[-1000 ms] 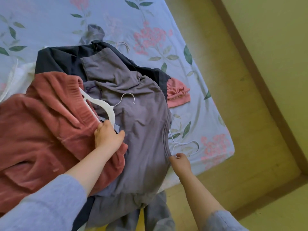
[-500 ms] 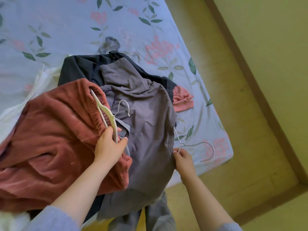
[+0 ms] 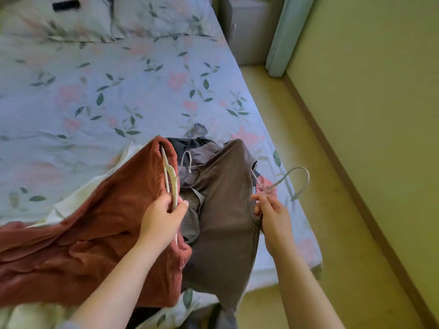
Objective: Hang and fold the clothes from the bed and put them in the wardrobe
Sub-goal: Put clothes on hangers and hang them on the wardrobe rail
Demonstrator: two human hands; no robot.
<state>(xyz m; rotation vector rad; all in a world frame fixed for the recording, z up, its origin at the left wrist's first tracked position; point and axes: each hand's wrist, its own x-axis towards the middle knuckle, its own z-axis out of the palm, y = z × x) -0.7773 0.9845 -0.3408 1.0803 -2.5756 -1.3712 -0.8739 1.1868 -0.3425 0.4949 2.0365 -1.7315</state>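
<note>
Looks like the hanging step: left hand (image 3: 164,216) grips white hanger (image 3: 169,174) inside rust garment (image 3: 95,233), right hand (image 3: 273,214) pinches wire hanger (image 3: 301,179) at the collar of grey shirt (image 3: 225,210), both on the bed (image 3: 118,91); next probably lift clear, carry to wardrobe.

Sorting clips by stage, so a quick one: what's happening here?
A person stands at the bed with a hanger in each hand. The left hand grips a white hanger tucked into the opening of a rust-red garment. The right hand pinches a second hanger at the neckline of a grey shirt, its hook sticking out. Both garments lie on the bed, over a dark garment.
</note>
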